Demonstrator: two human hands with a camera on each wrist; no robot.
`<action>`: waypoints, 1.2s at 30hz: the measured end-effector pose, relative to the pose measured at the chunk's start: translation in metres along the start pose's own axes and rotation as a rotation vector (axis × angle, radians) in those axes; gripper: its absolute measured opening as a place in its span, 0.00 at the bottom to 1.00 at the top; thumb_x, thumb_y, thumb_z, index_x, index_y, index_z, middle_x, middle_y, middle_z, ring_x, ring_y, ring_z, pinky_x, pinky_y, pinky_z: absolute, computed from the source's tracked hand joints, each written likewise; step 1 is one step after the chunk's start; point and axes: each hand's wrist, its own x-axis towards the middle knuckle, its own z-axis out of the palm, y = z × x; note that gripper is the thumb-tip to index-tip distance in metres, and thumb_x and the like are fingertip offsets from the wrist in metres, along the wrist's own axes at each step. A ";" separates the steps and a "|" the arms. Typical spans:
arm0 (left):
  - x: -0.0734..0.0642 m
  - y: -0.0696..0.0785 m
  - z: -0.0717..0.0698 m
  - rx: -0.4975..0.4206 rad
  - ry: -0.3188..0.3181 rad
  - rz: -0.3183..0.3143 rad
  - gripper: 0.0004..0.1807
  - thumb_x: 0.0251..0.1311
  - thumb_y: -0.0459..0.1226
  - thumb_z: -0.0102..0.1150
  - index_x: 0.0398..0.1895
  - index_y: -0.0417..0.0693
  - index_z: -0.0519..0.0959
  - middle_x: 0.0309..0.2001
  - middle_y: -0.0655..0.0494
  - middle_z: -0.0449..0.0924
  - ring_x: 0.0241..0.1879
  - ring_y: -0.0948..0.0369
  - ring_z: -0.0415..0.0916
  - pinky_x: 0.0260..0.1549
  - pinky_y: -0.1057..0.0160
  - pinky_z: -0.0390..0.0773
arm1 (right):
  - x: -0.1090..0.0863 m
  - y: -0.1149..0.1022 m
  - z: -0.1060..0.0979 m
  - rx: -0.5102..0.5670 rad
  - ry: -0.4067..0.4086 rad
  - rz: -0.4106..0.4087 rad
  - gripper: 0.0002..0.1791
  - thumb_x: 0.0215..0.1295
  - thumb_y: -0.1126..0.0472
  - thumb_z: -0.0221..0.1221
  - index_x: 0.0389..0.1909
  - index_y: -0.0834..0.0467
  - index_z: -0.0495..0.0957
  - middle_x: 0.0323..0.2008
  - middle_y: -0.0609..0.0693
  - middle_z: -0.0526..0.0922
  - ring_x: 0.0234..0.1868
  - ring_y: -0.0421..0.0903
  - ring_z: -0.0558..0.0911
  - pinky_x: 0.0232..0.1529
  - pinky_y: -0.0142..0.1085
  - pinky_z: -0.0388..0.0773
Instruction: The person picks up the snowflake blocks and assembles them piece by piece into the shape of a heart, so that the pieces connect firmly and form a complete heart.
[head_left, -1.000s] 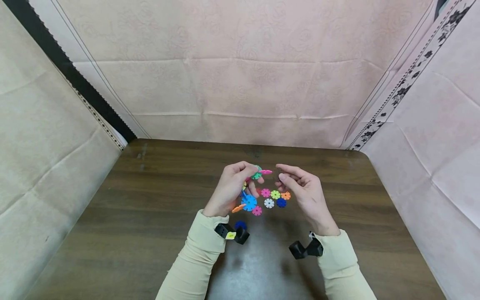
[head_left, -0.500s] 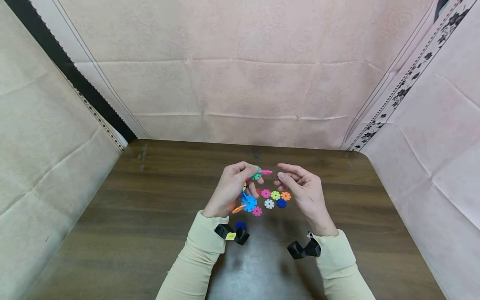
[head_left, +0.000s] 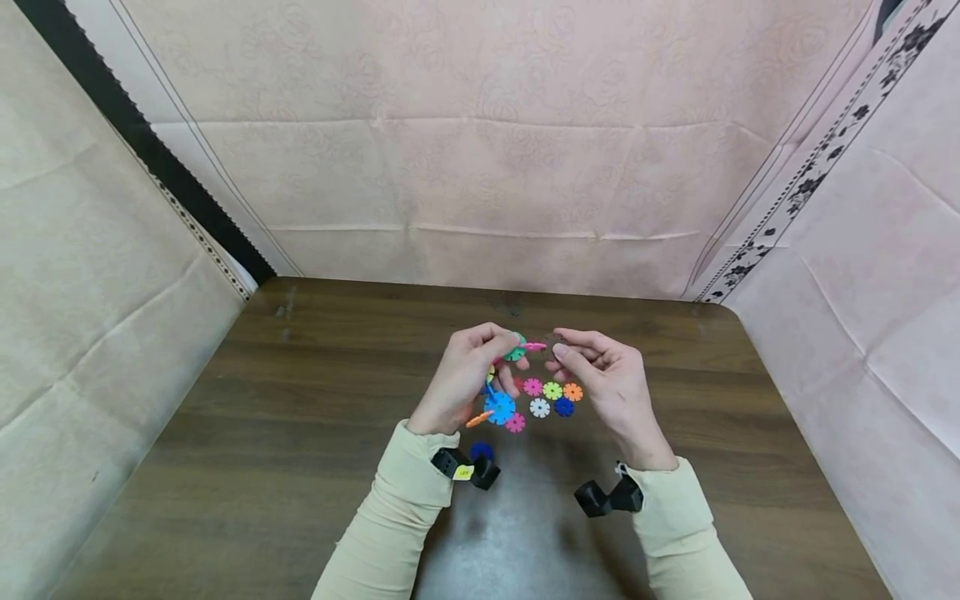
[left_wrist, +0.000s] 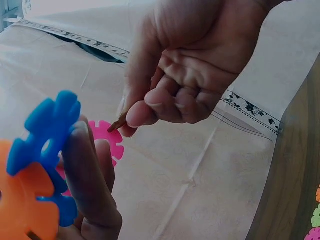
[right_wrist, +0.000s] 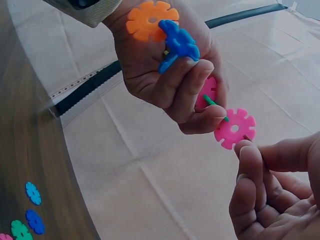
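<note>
My left hand (head_left: 467, 379) pinches the green disc (head_left: 514, 353) in a chain of notched plastic snowflake discs. At the chain's end sits a pink disc (right_wrist: 235, 129); blue discs (right_wrist: 180, 42) and an orange disc (right_wrist: 152, 21) show nearer the left wrist. My right hand (head_left: 609, 379) pinches a small brown disc (left_wrist: 118, 123) between thumb and index finger, edge-on at the rim of that pink disc. Fingers hide most of the brown disc, so how deep it sits in a notch I cannot tell.
Loose discs lie on the wooden table (head_left: 337, 467) below the hands, among them a white disc (head_left: 539, 407), a dark blue disc (head_left: 563, 407) and a lime disc (head_left: 552, 391). Another blue disc (head_left: 482, 451) lies near my left wrist. Pale cloth (head_left: 480, 183) hangs around the table.
My right hand has edged slightly left, bringing the brown disc up to the pink one. The left hand has stayed almost still.
</note>
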 end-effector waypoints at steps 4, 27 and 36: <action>0.000 0.000 0.001 0.007 -0.006 0.001 0.11 0.68 0.39 0.57 0.40 0.36 0.77 0.31 0.39 0.81 0.15 0.58 0.78 0.23 0.63 0.81 | 0.000 -0.001 -0.002 0.010 -0.016 -0.019 0.18 0.64 0.66 0.62 0.52 0.73 0.77 0.30 0.54 0.86 0.29 0.44 0.86 0.37 0.43 0.83; 0.002 -0.005 -0.002 -0.017 -0.072 -0.012 0.22 0.70 0.50 0.51 0.44 0.38 0.79 0.38 0.41 0.83 0.28 0.47 0.84 0.32 0.55 0.83 | 0.002 0.004 0.000 -0.002 0.055 -0.053 0.16 0.68 0.61 0.60 0.52 0.66 0.79 0.30 0.53 0.86 0.26 0.48 0.83 0.35 0.38 0.84; 0.003 -0.001 -0.008 0.024 -0.091 0.012 0.26 0.69 0.53 0.50 0.50 0.39 0.81 0.38 0.45 0.85 0.36 0.49 0.83 0.44 0.53 0.79 | 0.003 0.003 -0.001 0.003 -0.001 -0.066 0.17 0.68 0.63 0.59 0.53 0.70 0.76 0.30 0.53 0.85 0.27 0.45 0.83 0.35 0.38 0.84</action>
